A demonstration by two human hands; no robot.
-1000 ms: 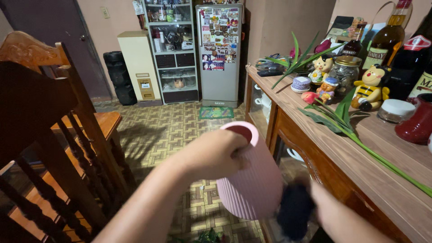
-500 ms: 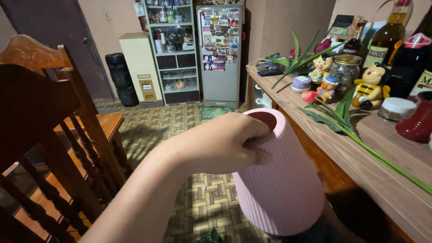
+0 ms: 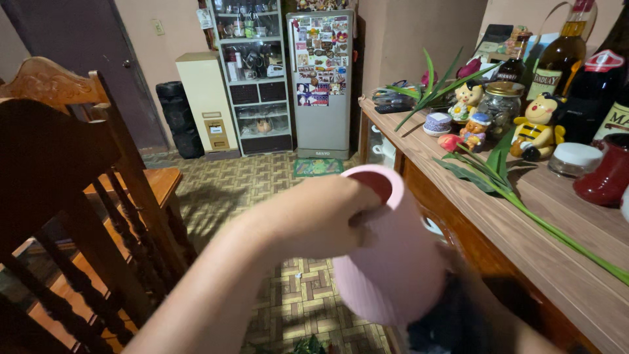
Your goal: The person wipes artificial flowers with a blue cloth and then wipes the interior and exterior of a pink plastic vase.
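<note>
Left hand point(image 3: 314, 219) closed tight on rim of pink ribbed vase point(image 3: 393, 262) — thumb side inside mouth, vase held in air, tilted, beside wooden table point(image 3: 524, 229). Right hand point(image 3: 458, 314) low under vase with dark cloth point(image 3: 436, 328), blurry — cannot tell its grip. Vase looks hard, smooth, likely breakable; rim plus bottom seem best holds. Far off — fridge point(image 3: 321, 78).

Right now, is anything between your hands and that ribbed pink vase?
For the left hand, nothing: it grips the ribbed pink vase at its rim. The blurred right hand presses a dark cloth against the vase's base.
</note>
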